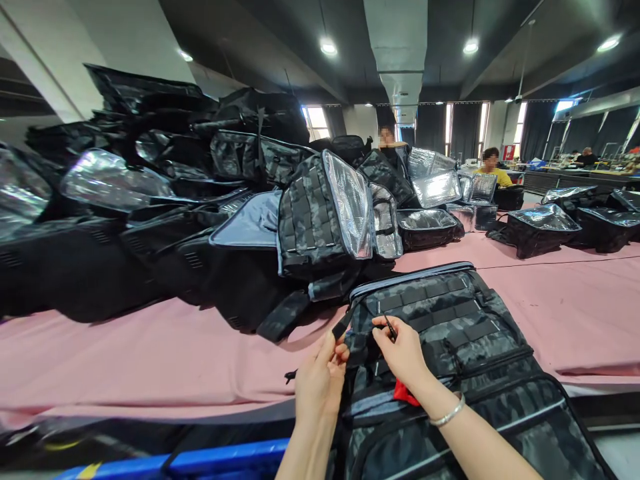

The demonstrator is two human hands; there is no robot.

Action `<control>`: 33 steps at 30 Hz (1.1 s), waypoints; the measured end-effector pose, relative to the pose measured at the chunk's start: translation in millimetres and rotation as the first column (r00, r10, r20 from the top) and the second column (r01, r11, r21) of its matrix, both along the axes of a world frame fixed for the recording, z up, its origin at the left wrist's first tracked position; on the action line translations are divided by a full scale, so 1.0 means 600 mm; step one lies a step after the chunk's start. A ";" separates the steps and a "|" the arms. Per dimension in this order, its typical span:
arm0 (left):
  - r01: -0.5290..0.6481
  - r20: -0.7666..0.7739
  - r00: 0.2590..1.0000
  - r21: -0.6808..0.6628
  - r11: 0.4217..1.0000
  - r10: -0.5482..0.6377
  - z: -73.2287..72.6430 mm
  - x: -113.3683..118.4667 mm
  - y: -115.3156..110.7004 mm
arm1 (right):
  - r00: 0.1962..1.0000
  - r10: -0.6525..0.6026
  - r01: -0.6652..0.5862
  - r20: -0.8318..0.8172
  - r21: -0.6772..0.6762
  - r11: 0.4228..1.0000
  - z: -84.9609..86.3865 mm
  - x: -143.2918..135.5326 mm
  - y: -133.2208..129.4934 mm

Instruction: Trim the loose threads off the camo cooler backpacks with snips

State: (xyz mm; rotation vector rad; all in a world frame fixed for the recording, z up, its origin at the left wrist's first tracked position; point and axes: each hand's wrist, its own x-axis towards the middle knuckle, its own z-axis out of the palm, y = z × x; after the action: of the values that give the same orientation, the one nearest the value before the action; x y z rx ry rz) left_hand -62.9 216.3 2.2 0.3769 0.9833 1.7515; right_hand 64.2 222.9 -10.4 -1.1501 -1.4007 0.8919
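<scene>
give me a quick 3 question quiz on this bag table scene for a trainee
1. True or false: both hands are at the camouflage backpack on the pink table.
2. What does the left hand pinch? A) a black strap B) a silver bracelet C) a foil lid
3. Fill in: the right hand holds a small dark ____.

Key: 1 true. 2 A, the black strap. 3 tool; it is too small to tell its type.

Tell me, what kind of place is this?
Probably a bag factory or finishing workshop. Dozens of camouflage backpacks are heaped on a long pink worktable, other workers sit at benches further back, and both hands work on a backpack.
</scene>
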 end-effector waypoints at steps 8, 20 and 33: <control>0.038 -0.094 0.995 0.112 0.993 -0.028 -0.004 0.024 -0.051 | 0.999 0.008 -0.018 0.043 0.236 0.972 0.009 0.014 -0.042; -0.056 0.001 0.998 0.088 0.995 0.057 0.011 0.030 -0.070 | 0.866 -0.270 0.020 0.421 0.510 0.860 0.014 0.014 -0.073; -0.020 -0.053 0.998 0.094 0.995 0.025 0.018 0.033 -0.077 | 0.905 -0.192 -0.010 0.379 0.472 0.882 0.021 0.020 -0.071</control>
State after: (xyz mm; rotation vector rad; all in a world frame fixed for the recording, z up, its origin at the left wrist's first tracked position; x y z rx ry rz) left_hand -43.1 169.9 13.0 0.4765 0.9496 1.8200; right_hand 76.3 180.1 2.1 -1.0515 -1.7679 0.2067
